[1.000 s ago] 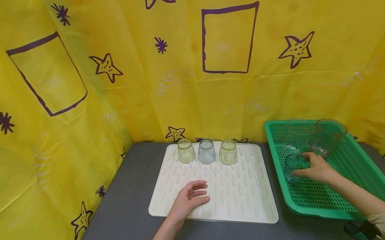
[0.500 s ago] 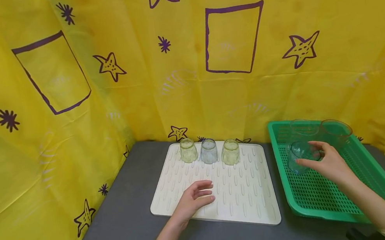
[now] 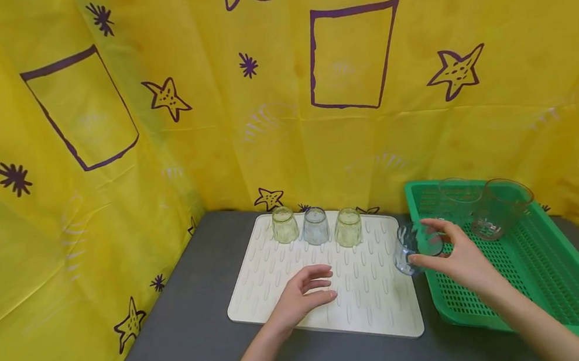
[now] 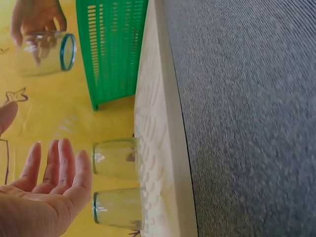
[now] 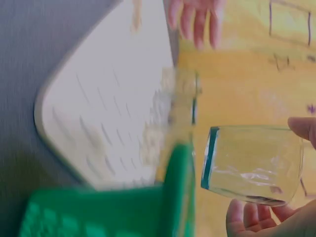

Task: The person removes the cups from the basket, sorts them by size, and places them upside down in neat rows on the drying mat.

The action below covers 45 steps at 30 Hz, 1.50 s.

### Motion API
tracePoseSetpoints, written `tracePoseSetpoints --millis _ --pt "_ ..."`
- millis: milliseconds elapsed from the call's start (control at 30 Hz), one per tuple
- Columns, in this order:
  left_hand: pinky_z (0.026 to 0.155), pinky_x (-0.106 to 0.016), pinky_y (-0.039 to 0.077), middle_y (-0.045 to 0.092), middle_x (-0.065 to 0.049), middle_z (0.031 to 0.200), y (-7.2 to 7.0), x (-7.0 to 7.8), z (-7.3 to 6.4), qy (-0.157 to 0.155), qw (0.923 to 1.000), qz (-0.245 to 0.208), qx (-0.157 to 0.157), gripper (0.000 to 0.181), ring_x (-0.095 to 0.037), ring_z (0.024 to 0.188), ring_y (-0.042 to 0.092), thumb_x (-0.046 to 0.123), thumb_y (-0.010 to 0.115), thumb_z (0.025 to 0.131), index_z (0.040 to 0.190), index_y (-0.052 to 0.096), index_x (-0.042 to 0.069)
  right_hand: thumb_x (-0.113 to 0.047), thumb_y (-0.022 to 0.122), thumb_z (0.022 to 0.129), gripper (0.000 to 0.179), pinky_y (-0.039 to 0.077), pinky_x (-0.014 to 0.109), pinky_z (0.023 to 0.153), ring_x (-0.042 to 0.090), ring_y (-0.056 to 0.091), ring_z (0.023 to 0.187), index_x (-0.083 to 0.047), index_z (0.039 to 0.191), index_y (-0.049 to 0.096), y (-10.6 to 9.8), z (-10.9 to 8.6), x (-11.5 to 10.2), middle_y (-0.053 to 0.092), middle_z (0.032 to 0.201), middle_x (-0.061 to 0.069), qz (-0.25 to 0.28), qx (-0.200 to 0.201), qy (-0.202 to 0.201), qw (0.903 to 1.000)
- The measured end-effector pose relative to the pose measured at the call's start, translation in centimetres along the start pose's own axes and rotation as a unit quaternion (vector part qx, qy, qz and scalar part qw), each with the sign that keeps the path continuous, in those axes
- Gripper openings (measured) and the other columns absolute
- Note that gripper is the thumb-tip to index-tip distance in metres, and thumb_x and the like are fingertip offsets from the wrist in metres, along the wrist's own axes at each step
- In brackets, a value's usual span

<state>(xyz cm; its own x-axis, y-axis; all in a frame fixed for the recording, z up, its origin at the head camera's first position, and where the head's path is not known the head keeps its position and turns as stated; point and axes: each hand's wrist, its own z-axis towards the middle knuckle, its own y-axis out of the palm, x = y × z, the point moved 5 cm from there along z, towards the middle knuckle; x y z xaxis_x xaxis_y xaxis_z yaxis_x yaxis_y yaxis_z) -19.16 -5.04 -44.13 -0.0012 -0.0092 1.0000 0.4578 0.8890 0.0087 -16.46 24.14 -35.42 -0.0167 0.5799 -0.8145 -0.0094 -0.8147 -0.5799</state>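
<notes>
My right hand (image 3: 459, 257) pinches a clear bluish drinking glass (image 3: 406, 253) between thumb and fingers. It hangs above the gap between the white drying mat (image 3: 335, 311) and the green basket (image 3: 523, 291). The right wrist view shows the thick blue end of this glass (image 5: 252, 163) pointing down toward the table. Over the front of the mat, my left hand (image 3: 304, 296) holds nothing, its fingers loosely curved. Along the mat's back edge stand a yellowish glass (image 3: 285, 228), a bluish glass (image 3: 315, 228) and another yellowish glass (image 3: 348, 230) in a row, narrow ends up.
Two larger clear glasses stand at the back of the basket, one with a reddish rim (image 3: 499, 214) and one paler glass (image 3: 458, 198). A dark grey table (image 3: 178, 327) lies beneath. Yellow cloth (image 3: 244, 150) with purple drawings hangs behind and at the sides.
The right hand has lifted the bluish glass out of the basket and carried it left to the mat's right edge. The left hand has barely moved.
</notes>
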Motion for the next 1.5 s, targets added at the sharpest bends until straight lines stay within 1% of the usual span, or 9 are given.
tracePoseSetpoints --millis 133,333,500,867,1000,1133,1267,1400,1500 --pt "0.09 -0.034 0.052 0.059 -0.011 0.127 0.7 0.2 0.1 0.005 0.9999 0.008 -0.01 0.045 -0.04 0.119 0.053 0.013 0.072 0.088 0.13 0.057 0.007 -0.033 0.08 0.081 0.078 0.049 0.039 0.079 0.034 0.042 0.116 -0.011 0.144 0.04 2.6 -0.2 -1.1 0.039 0.138 0.017 0.012 -0.018 -0.019 0.9996" --pt "0.098 -0.038 0.047 0.058 -0.008 0.128 1.9 0.5 0.3 0.023 0.9985 0.039 -0.032 0.049 -0.037 0.12 0.054 0.015 0.074 0.087 0.132 0.055 0.01 -0.028 0.084 0.076 0.074 0.048 0.043 0.085 0.028 0.046 0.109 -0.011 0.138 0.047 5.7 -0.4 -2.3 0.047 0.129 0.013 0.031 -0.039 -0.067 0.9965" --pt "0.099 -0.035 0.045 0.057 -0.004 0.129 2.6 0.6 0.4 0.046 0.9962 0.063 -0.041 0.057 -0.024 0.119 0.055 0.015 0.077 0.084 0.135 0.051 0.014 -0.025 0.086 0.074 0.073 0.05 0.041 0.086 0.027 0.047 0.105 -0.011 0.135 0.049 7.6 -0.5 -2.6 0.049 0.124 0.011 0.059 -0.064 -0.087 0.9924" --pt "0.097 -0.031 0.047 0.055 -0.009 0.135 3.2 0.9 0.1 0.087 0.9884 0.112 -0.055 0.071 -0.02 0.122 0.053 0.022 0.081 0.08 0.142 0.045 0.02 -0.029 0.087 0.072 0.075 0.052 0.043 0.087 0.032 0.051 0.109 -0.012 0.135 0.05 9.8 -1.1 -2.8 0.049 0.126 0.012 0.059 -0.095 -0.109 0.9878" --pt "0.096 -0.03 0.047 0.058 -0.004 0.133 3.0 0.8 0.1 0.088 0.9895 0.105 -0.044 0.07 -0.018 0.121 0.054 0.022 0.082 0.08 0.14 0.046 0.022 -0.027 0.086 0.073 0.077 0.049 0.043 0.089 0.031 0.049 0.111 -0.014 0.138 0.047 9.9 -1.1 -2.7 0.05 0.127 0.008 0.081 -0.093 -0.112 0.986" --pt "0.096 -0.031 0.047 0.059 -0.004 0.13 2.8 0.8 0.1 0.091 0.9933 0.063 -0.032 0.07 -0.022 0.122 0.054 0.019 0.081 0.08 0.14 0.046 0.018 -0.024 0.085 0.075 0.078 0.05 0.04 0.09 0.029 0.047 0.111 -0.016 0.141 0.044 9.8 -1.2 -2.4 0.049 0.129 0.008 0.111 -0.087 -0.123 0.9824" --pt "0.098 -0.032 0.047 0.054 -0.014 0.134 2.5 0.7 0.1 0.085 0.9956 -0.029 -0.029 0.069 -0.029 0.125 0.051 0.009 0.077 0.083 0.142 0.041 0.009 -0.021 0.085 0.075 0.078 0.051 0.035 0.09 0.024 0.046 0.11 -0.017 0.141 0.043 9.9 -1.4 -2.0 0.047 0.132 0.005 0.119 -0.076 -0.139 0.9802" --pt "0.099 -0.032 0.046 0.047 -0.021 0.14 2.6 0.6 0.0 0.062 0.9906 -0.119 -0.03 0.07 -0.032 0.129 0.047 0.004 0.073 0.085 0.143 0.036 0.004 -0.021 0.087 0.074 0.079 0.051 0.036 0.088 0.019 0.046 0.109 -0.02 0.14 0.044 10.6 -1.5 -1.5 0.049 0.129 0.002 0.11 -0.063 -0.136 0.9826" --pt "0.098 -0.032 0.046 0.045 -0.021 0.142 3.0 0.7 -0.1 0.05 0.986 -0.155 -0.035 0.071 -0.031 0.13 0.046 0.005 0.073 0.085 0.144 0.034 0.003 -0.02 0.087 0.073 0.079 0.05 0.042 0.089 0.021 0.048 0.11 -0.019 0.139 0.045 11.0 -1.6 -1.5 0.052 0.125 0.005 0.11 -0.052 -0.126 0.9845"
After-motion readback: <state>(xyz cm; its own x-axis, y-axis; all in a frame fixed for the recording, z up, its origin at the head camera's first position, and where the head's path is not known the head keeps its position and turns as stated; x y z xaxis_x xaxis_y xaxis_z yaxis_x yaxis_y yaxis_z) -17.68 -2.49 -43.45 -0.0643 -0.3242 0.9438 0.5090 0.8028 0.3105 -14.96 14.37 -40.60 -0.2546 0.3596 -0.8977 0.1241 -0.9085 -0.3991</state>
